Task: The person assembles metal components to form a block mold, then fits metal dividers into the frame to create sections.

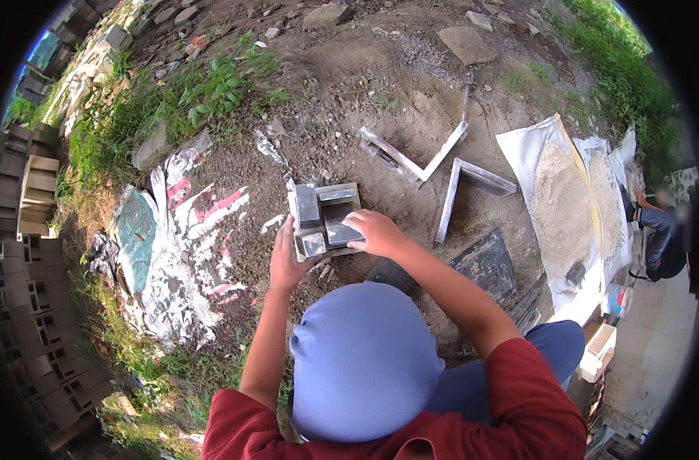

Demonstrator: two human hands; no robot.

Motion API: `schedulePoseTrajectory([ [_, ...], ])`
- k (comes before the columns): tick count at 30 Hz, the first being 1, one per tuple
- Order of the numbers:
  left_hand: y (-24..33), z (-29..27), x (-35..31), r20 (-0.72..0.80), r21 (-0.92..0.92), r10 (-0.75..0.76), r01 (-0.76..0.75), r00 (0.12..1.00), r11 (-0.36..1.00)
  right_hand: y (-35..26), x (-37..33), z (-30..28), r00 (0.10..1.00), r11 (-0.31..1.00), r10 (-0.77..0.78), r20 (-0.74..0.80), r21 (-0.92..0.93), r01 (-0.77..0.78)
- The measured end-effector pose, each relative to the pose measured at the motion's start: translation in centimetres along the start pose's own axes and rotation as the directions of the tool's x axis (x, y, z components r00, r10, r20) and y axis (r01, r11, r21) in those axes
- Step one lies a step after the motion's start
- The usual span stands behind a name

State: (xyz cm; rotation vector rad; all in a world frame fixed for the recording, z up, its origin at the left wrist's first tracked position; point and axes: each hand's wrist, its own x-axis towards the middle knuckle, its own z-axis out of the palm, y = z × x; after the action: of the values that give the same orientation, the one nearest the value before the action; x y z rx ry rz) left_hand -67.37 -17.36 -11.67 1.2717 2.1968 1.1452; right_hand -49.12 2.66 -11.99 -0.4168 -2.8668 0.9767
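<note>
Evidently, the blocks [307, 205] sit on a pale base [340, 186] mid-scene, between both hands. The left hand [286, 262] lies along their left side, fingers straight, thumb spread; the right hand [376, 232] bends its fingers at the right edge, thumb apart — whether it grips, I cannot tell. The blocks look stiff and rather heavy (perhaps gritty, too) — best held low, by opposite sides.
</note>
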Motion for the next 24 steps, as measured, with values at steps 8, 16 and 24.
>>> schedulePoseTrajectory([
  [8,-2.9,-1.7,0.3,0.066,-0.186,-0.061,0.072,0.996,0.980,-1.7,0.9,-0.9,0.993,0.994,0.076,0.091,-0.083,-0.069],
  [16,-3.3,-2.1,0.9,0.242,-0.277,0.008,0.061,0.970,0.959,-1.2,0.3,-1.2,0.989,0.992,0.128,0.080,-0.017,-0.127],
  [24,-3.9,-0.7,1.3,0.280,-0.122,0.075,-0.042,0.957,0.992,1.1,-1.3,-0.9,0.999,0.999,0.029,0.026,0.021,-0.029],
])
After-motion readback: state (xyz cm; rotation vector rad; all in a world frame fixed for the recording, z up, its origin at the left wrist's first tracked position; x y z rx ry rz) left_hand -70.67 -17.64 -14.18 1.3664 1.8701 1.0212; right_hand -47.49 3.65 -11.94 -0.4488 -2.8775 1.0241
